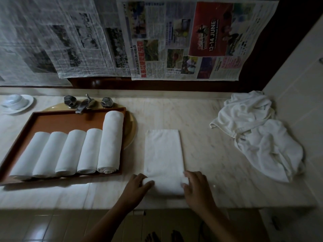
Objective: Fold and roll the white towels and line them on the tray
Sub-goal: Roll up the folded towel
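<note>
A folded white towel (163, 151) lies as a long strip on the marble counter, its near end rolled into a thick roll (166, 186). My left hand (138, 185) grips the roll's left end and my right hand (196, 184) grips its right end. Left of it, a brown tray (52, 119) holds several rolled white towels (70, 152) side by side; the rightmost roll (110, 140) is longer than the others. A crumpled heap of white towels (253, 133) lies at the counter's right.
The tray sits over a yellow basin (131, 130) with a metal tap and two knobs (87, 103) behind it. A white cup on a saucer (15, 103) stands at the far left. Newspapers (157, 41) hang on the wall. A tiled wall (300, 84) bounds the right.
</note>
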The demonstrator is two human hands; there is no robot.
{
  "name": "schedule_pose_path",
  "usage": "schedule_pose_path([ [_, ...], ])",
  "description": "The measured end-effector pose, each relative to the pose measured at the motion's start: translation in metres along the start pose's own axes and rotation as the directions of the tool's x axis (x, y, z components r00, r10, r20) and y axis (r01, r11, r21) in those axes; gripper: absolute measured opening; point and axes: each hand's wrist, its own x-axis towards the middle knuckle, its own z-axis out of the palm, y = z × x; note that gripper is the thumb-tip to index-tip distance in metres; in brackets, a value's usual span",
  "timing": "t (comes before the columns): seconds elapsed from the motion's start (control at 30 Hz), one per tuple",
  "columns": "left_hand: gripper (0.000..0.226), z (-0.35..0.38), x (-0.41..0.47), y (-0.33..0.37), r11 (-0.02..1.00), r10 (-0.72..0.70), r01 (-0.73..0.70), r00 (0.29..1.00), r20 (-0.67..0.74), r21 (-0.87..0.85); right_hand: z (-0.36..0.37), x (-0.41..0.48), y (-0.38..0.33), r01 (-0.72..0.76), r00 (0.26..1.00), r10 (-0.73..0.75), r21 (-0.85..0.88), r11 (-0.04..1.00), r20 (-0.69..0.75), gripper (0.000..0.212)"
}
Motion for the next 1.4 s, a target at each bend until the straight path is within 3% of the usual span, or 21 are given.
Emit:
schedule_pose_path([
  [0.07, 0.025, 0.002, 0.004, 0.003, 0.999, -0.022, 0.022, 1.000, -0.001, 0.034, 0.011, -0.013, -0.012, 0.169, 0.982, -0.181, -0.156, 0.973, -0.062, 0.044],
  [0.13, 0.030, 0.006, 0.002, 0.008, 0.994, -0.036, 0.046, 0.995, -0.093, 0.097, 0.026, -0.023, -0.017, 0.271, 0.959, -0.283, -0.275, 0.922, -0.004, 0.053],
  [0.2, 0.037, 0.012, -0.005, 0.013, 0.950, 0.155, -0.054, 0.936, -0.315, 0.307, 0.038, -0.025, -0.014, 0.283, 0.958, -0.279, -0.321, 0.904, 0.060, 0.065],
  [0.23, 0.040, 0.018, -0.009, 0.017, 0.903, 0.287, -0.128, 0.891, -0.352, 0.411, 0.040, -0.023, -0.011, 0.286, 0.958, -0.277, -0.321, 0.903, 0.075, 0.065],
  [0.27, 0.045, 0.024, -0.014, 0.021, 0.854, 0.385, -0.197, 0.862, -0.330, 0.482, 0.041, -0.020, -0.009, 0.295, 0.955, -0.284, -0.312, 0.903, 0.081, 0.063],
  [0.33, 0.062, 0.041, -0.018, 0.024, 0.761, 0.460, -0.289, 0.872, -0.168, 0.581, 0.037, -0.015, -0.008, 0.321, 0.947, -0.305, -0.304, 0.897, 0.101, 0.059],
  [0.47, 0.094, 0.050, -0.009, 0.009, 0.638, 0.349, -0.321, 0.931, 0.109, 0.700, 0.034, 0.000, -0.006, 0.373, 0.927, -0.323, -0.360, 0.855, 0.192, 0.067],
  [0.57, 0.087, 0.038, 0.011, 0.002, 0.583, 0.395, -0.367, 0.908, 0.141, 0.725, 0.026, 0.020, -0.006, 0.368, 0.919, -0.281, -0.349, 0.862, 0.275, 0.086],
  [0.67, 0.078, 0.026, 0.023, 0.003, 0.552, 0.395, -0.396, 0.899, 0.188, 0.734, 0.009, 0.035, -0.015, 0.373, 0.900, -0.264, -0.297, 0.879, 0.346, 0.079],
  [0.9, 0.081, -0.005, 0.006, 0.000, 0.656, 0.334, -0.468, 0.884, 0.329, 0.592, -0.021, 0.027, -0.023, 0.259, 0.820, -0.155, -0.116, 0.959, 0.550, 0.068],
  [1.0, 0.071, -0.008, -0.009, -0.011, 0.744, 0.340, -0.449, 0.892, 0.298, 0.496, -0.021, 0.015, -0.014, 0.105, 0.813, -0.051, -0.061, 0.993, 0.580, 0.064],
  [1.1, 0.060, -0.009, -0.016, -0.015, 0.833, 0.310, -0.394, 0.914, 0.262, 0.388, -0.023, 0.013, -0.010, 0.065, 0.799, -0.045, -0.012, 0.998, 0.599, 0.056],
  [1.2, 0.054, -0.005, -0.011, -0.013, 0.918, 0.273, -0.316, 0.941, 0.199, 0.238, -0.026, 0.018, -0.015, 0.031, 0.807, -0.041, 0.027, 0.999, 0.589, 0.047],
  [1.3, 0.066, -0.001, -0.006, -0.013, 0.955, 0.235, -0.255, 0.962, 0.139, 0.149, -0.021, 0.024, -0.019, -0.041, 0.824, 0.023, 0.019, 0.999, 0.566, 0.040],
  [1.4, 0.075, 0.000, -0.001, -0.007, 0.978, 0.168, -0.180, 0.979, 0.113, 0.105, -0.010, 0.021, -0.025, 0.000, 0.912, 0.028, -0.067, 0.998, 0.410, 0.040],
])
